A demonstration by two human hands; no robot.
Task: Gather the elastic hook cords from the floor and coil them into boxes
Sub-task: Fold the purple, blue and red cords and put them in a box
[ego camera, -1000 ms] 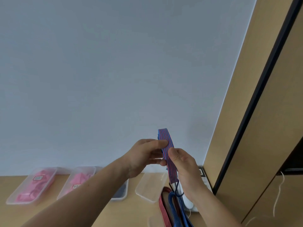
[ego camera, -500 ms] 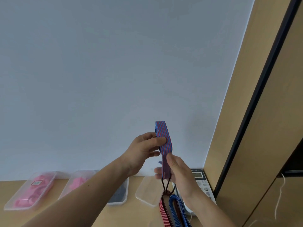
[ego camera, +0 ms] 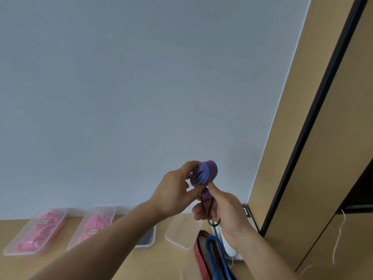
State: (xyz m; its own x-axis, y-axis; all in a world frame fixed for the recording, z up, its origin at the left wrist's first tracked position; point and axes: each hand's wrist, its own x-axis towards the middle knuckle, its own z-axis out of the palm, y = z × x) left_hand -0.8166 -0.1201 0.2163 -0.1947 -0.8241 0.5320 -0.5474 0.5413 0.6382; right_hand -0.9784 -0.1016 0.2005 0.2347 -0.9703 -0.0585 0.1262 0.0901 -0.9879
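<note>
The left hand [ego camera: 173, 190] is raised in front of the pale wall [ego camera: 141, 87] and pinches a small coil [ego camera: 207, 171] of blue-and-red striped elastic cord between thumb and fingertips; the coil is motion-blurred, so its turns cannot be counted. Just below, the right hand [ego camera: 226, 211] curls its fingers round the cord's short tail and its dark wire hook [ego camera: 214, 224], whose tip is hidden behind the fingers. Down on the wooden surface [ego camera: 151, 263], a red striped cord [ego camera: 199, 249] and a blue cord [ego camera: 214, 247] lie side by side, both cut off by the bottom edge. Two clear boxes with pink contents, one at far left [ego camera: 34, 231] and one beside it [ego camera: 94, 225], carry labels too small to read. A third box [ego camera: 148, 236] with something dark inside is mostly covered by the left forearm. An empty clear box [ego camera: 181, 233] sits near the cords. A white device [ego camera: 229, 249] is largely hidden behind the right hand and hard to identify. A wooden cabinet [ego camera: 333, 158] fills the right side.
</note>
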